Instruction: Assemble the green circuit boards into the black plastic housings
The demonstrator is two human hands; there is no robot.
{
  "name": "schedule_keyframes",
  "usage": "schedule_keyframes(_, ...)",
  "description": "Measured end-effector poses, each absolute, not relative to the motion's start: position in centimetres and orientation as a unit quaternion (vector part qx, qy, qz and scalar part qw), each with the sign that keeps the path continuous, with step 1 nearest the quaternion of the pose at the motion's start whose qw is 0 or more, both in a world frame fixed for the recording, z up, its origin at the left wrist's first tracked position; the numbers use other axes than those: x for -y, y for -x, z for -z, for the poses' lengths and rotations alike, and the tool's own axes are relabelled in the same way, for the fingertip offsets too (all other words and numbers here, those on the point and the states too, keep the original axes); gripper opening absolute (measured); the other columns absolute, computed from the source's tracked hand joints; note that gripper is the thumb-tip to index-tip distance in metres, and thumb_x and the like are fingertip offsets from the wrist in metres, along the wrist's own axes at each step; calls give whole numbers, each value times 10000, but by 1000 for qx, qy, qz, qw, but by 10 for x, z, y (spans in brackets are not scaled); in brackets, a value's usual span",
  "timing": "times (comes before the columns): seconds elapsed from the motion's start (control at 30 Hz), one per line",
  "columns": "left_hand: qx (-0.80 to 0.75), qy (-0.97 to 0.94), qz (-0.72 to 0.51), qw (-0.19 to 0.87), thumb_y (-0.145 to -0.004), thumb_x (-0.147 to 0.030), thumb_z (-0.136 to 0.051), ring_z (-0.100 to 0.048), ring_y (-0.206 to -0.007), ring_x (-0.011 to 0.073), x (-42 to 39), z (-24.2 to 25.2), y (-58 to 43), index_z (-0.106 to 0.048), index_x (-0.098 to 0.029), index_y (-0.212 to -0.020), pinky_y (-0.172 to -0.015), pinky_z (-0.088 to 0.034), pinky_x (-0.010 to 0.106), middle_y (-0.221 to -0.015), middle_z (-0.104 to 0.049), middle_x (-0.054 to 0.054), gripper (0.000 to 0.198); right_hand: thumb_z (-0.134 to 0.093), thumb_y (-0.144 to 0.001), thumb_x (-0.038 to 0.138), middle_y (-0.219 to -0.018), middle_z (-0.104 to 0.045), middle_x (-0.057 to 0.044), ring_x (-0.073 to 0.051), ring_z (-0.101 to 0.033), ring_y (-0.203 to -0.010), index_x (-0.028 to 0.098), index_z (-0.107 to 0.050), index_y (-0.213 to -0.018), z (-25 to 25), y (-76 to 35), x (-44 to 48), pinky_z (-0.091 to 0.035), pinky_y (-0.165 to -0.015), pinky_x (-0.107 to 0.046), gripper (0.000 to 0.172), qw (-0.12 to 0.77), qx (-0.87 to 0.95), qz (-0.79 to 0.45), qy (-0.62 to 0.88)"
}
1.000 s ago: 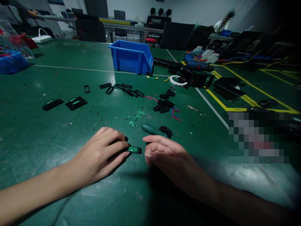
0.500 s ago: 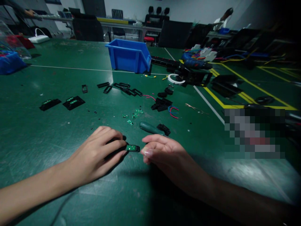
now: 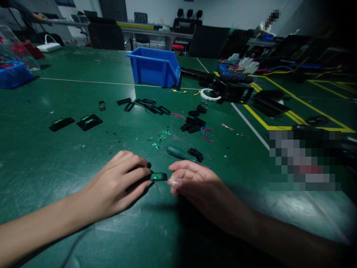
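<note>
A small black plastic piece carrying a green circuit board point(image 3: 158, 176) lies just above the table, its left end between the fingers and thumb of my left hand point(image 3: 119, 182). At its right end is my right hand point(image 3: 192, 178), with thumb and curled fingers pinched together; whatever they hold, if anything, is hidden. Beyond my right hand rests a green-handled screwdriver point(image 3: 178, 152), its shaft partly hidden by the fingers. A black connector-like block point(image 3: 195, 153) sits beside it. Several tiny green circuit boards point(image 3: 156, 146) are scattered farther off.
Black rectangular frames point(image 3: 150, 107) lie mid-table, near a blue bin point(image 3: 156, 69). Two black plates with green boards point(image 3: 89, 122) are at left. Black blocks point(image 3: 193, 124), short red and blue wires point(image 3: 206, 134) and a white ring point(image 3: 209, 94) lie to the right.
The view has shifted slightly, so everything appears a little to the right and lower. Both hands keep nearly the same grip and place around the piece.
</note>
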State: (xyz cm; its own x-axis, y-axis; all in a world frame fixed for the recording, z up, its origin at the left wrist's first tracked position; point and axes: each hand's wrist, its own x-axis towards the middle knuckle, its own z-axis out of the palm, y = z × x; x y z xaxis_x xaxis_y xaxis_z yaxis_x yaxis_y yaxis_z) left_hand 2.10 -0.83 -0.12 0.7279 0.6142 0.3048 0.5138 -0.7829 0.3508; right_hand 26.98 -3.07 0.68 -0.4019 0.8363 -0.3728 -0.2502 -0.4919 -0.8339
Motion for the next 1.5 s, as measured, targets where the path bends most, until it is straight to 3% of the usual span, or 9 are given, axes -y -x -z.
schedule_keyframes(0.23, -304, -922, -205, 125, -950, -221, -595, -576, -970, 202, 9, 0, -20, -654, -177, -1049, -893, -422, 370, -1074, -638, 94, 124, -650, -947, 357, -892, -702, -57, -166, -646, -836, 169, -637, -1156, -2, -272, 41, -503, -772, -307, 282, 373, 507, -666, 400)
schedule_keyframes(0.37, -297, -925, -205, 121, -943, -235, -610, -583, -939, 196, 9, -2, -20, -655, -169, -996, -877, -428, 360, -1038, -644, 90, 96, -620, -963, 345, -896, -698, -56, -167, -642, -788, 189, -666, -1099, -3, -274, 44, -515, -682, -291, 212, 353, 596, -587, 419)
schedule_keyframes(0.47, -295, -926, -213, 106, -937, -246, -621, -592, -928, 197, 10, -3, -17, -660, -167, -1000, -876, -434, 367, -1025, -654, 93, 109, -607, -960, 262, -949, -686, -69, -182, -638, -834, 207, -686, -1073, -2, -278, 41, -533, -715, -304, 149, 360, 701, -470, 398)
schedule_keyframes(0.77, -233, -941, -234, 71, -909, -193, -642, -627, -907, 201, 14, -7, -11, -662, -168, -1126, -859, -470, 387, -1004, -690, 103, 219, -597, -922, 170, -1325, -585, -149, -269, -580, -1200, 218, -564, -1314, 10, -280, 43, -521, -997, -450, 396, 279, 856, -254, 354)
schedule_keyframes(1.5, -214, -947, -227, 82, -919, -182, -615, -621, -929, 213, 12, -5, -13, -651, -153, -1206, -864, -479, 391, -1037, -689, 128, 291, -565, -961, 195, -1280, -647, -125, -270, -611, -1137, 201, -548, -1293, 6, -277, 37, -505, -982, -473, 333, 235, 889, -196, 340)
